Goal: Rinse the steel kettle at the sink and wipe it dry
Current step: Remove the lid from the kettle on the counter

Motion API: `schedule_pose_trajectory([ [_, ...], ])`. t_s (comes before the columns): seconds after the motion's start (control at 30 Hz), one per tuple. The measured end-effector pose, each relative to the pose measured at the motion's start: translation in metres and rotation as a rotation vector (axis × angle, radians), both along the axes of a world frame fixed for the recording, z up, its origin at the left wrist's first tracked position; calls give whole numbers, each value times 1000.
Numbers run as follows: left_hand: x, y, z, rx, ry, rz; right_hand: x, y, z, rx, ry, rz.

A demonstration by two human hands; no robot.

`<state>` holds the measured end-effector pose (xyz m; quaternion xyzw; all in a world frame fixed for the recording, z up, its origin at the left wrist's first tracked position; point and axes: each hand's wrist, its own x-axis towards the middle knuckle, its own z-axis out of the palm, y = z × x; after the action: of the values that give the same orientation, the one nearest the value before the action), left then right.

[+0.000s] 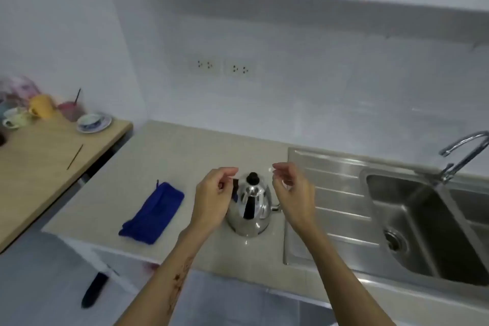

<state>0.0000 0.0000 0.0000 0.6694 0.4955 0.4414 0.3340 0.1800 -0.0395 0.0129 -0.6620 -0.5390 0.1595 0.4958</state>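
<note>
The steel kettle (251, 209) stands upright on the beige counter, its lid with a black knob on top, just left of the sink's draining board. My left hand (213, 197) hovers at the kettle's left side, fingers curled and apart, holding nothing. My right hand (292, 193) hovers at its right side, also with loose fingers and nothing in them. Neither hand touches the kettle as far as I can see. A folded blue cloth (153, 213) lies on the counter to the left of the kettle. The steel sink (423, 222) with its tap (461, 155) is to the right.
A wooden table (39, 167) at the left carries cups, a saucer and a thin stick. Two wall sockets (222, 67) sit above the beige counter (185, 161). A dark object (94, 291) lies on the floor below. Cupboards hang overhead.
</note>
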Motion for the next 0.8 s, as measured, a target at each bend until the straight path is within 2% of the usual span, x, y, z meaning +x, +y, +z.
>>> schedule_pose_trajectory([
  [0.13, -5, 29, -29, -138, 107, -52, -7, 37, -28, -192, -90, 48],
  [0.3, -8, 82, -63, -192, 219, -146, -20, 80, -56, -373, -254, 82],
  [0.4, -1, 112, -78, -242, 293, -211, -29, 86, -68, -346, -363, 29],
  [0.57, 6, 131, -95, -338, 371, -299, -23, 81, -81, -296, -238, 66],
  [0.8, 5, 139, -103, -316, 342, -271, -27, 83, -79, -272, -245, 0],
])
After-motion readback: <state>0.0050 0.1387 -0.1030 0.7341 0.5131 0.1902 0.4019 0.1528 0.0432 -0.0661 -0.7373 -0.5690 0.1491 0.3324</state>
